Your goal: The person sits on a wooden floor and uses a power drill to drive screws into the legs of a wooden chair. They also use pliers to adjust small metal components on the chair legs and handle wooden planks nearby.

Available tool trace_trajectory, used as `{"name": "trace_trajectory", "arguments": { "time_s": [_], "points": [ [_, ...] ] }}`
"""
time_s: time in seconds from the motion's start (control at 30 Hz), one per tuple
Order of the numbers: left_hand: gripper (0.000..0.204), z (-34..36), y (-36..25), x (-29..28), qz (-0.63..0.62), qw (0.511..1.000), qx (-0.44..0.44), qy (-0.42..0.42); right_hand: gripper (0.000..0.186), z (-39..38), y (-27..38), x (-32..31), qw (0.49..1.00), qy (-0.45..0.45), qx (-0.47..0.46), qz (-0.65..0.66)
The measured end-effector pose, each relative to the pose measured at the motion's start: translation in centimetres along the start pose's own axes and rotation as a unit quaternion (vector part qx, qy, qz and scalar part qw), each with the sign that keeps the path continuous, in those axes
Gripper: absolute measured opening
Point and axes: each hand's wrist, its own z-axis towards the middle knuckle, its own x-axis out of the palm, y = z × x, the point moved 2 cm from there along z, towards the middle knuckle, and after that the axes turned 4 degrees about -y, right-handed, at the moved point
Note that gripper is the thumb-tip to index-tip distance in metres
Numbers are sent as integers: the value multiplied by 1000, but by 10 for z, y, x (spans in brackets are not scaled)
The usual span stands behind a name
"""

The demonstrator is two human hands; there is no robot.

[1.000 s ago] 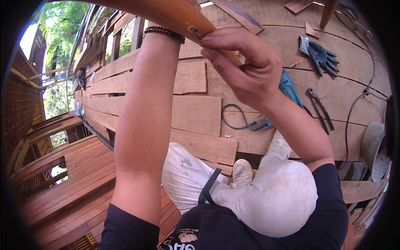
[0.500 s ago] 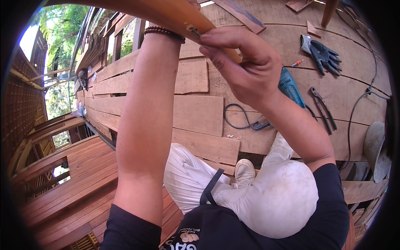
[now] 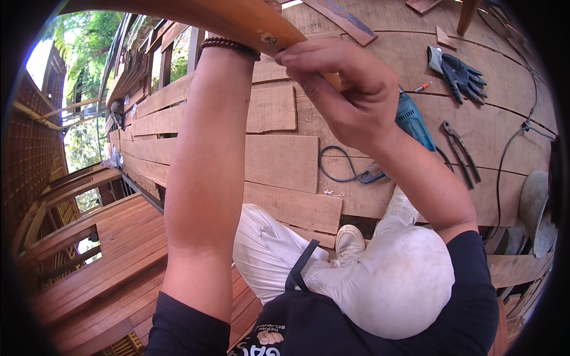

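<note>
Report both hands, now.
Left hand: mostly hidden behind the wooden piece; grip can't be told.
Right hand: closed in a pinch, contents hidden.

The plank floor (image 3: 409, 38) carries a dark glove (image 3: 463, 77) with a pale cuff, a small orange-tipped tool (image 3: 424, 86), a teal power tool (image 3: 414, 121), long-handled pliers (image 3: 465, 154) just right of it, a dark cord (image 3: 525, 126) and, further left, several flat boards (image 3: 282, 163).
</note>
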Motion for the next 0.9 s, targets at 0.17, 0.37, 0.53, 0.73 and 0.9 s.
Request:
{"name": "trace_trajectory", "arguments": {
  "time_s": [0.17,0.37,0.53,0.73,0.9],
  "points": [
    [66,-6,6,17,54,997,27,-49,14,-5,0,-3,994,-61,74,48],
    [51,7,-2,-18,22,994,41,-95,17,-2,1,2,996,-59,27,-61],
    [55,15,-7,-29,16,994,13,-111,16,0,-3,-1,998,-34,-3,-55],
    [61,-11,4,42,88,992,57,-77,15,3,2,-3,992,-53,-32,-113],
    [58,-12,5,49,109,989,50,-83,16,4,2,-3,983,-45,-55,-168]
  ]
}}
